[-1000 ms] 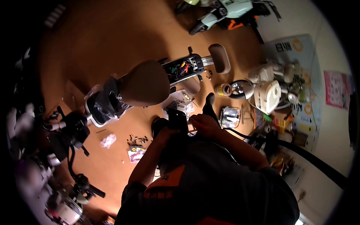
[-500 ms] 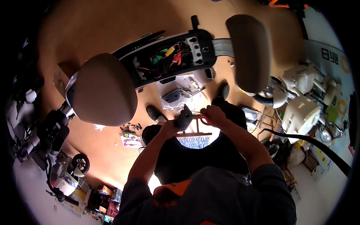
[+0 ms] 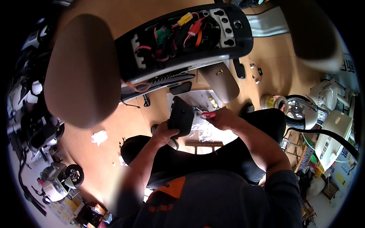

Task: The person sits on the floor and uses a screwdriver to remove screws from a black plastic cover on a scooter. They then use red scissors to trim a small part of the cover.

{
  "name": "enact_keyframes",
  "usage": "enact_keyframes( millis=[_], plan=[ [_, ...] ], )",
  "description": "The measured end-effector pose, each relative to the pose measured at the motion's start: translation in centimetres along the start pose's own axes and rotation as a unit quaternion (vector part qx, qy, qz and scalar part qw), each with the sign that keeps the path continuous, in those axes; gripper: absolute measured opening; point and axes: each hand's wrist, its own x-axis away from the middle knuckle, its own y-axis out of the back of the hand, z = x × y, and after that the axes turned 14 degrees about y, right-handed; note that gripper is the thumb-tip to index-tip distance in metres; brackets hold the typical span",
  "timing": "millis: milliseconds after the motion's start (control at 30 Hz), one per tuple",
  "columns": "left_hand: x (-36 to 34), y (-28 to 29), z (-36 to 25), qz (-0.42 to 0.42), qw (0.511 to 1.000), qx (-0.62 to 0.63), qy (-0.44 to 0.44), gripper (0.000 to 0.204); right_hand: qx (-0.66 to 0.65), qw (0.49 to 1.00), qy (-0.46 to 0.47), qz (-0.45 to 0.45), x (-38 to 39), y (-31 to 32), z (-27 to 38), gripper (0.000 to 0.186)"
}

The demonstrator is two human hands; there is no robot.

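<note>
My left hand (image 3: 163,135) grips a flat black plastic cover (image 3: 181,117) by its lower edge, thumb on its face. Closed around red-handled scissors (image 3: 207,115), my right hand (image 3: 224,119) holds their metal end close to the cover's right edge; whether they touch it I cannot tell. Beyond both hands is an electric scooter with an open black compartment (image 3: 243,40). Inside it lie tangled wires with a yellow connector (image 3: 185,19), a red connector (image 3: 195,27) and a green connector (image 3: 162,35).
Big brown seats stand left (image 3: 81,72) and far right (image 3: 315,30) of the compartment. A smaller brown pad (image 3: 221,82) is below it. Clear bubble wrap (image 3: 201,131) lies on the floor between my feet. A round tub (image 3: 274,102) and a wheel (image 3: 298,110) are at right.
My view has shifted closer to the scooter. The black cover has turned so its broad face shows, and the scissors remain in my right hand beside it.
</note>
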Motion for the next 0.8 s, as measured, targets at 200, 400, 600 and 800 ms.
enact_keyframes(
  millis=[200, 400, 600, 800],
  plan=[
    [4.0, -2.7, 3.0, -0.065, 0.973, 0.179, -0.132, 0.035, -0.205, 0.933, 0.153, -0.253, 0.6, -4.0, 2.4, 0.037],
    [10.6, -6.6, 5.3, -0.034, 0.943, 0.162, -0.289, 0.046, -0.342, 0.891, 0.144, -0.263, 5.1, -7.7, 14.3, 0.039],
    [13.4, -8.7, 6.3, 0.068, 0.927, 0.172, -0.326, 0.049, -0.210, 0.887, 0.225, -0.343, 6.7, -5.8, 15.2, 0.059],
    [15.2, -8.7, 4.8, 0.263, 0.859, 0.293, -0.327, 0.075, -0.340, 0.860, 0.280, -0.258, 8.9, -1.5, 16.4, 0.064]
  ],
)
